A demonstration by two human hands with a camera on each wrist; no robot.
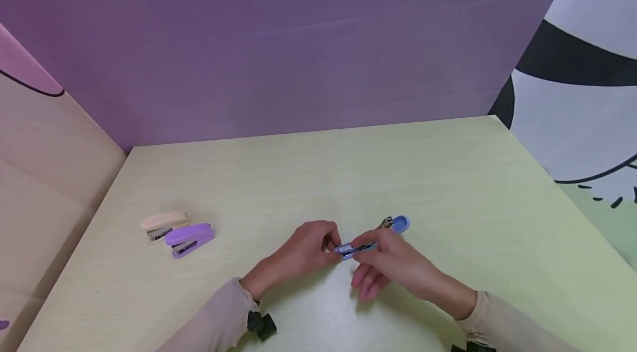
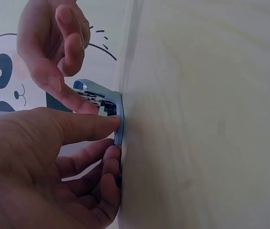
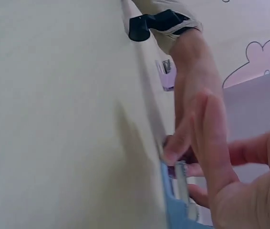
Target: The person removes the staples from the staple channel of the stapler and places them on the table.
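Note:
A light-blue stapler [image 1: 401,224] lies on the table with its top cover swung back and its metal staple channel exposed. My left hand [image 1: 309,244] pinches the near end of the stapler's base; in the left wrist view its thumb [image 2: 94,126] presses one side of the blue base. Over the middle of the stapler, my right hand [image 1: 400,263] has its thumb and index finger on either side of the channel, pinching there, while the other fingers hang below. Whether a loose strip of staples is between those fingertips cannot be made out.
To the left on the pale wooden table [image 1: 278,186] sit a cream stapler [image 1: 164,220] and a purple stapler [image 1: 191,236], close together. A purple wall panel [image 1: 308,53] stands along the far edge, and a panda-printed panel [image 1: 572,120] is at the right.

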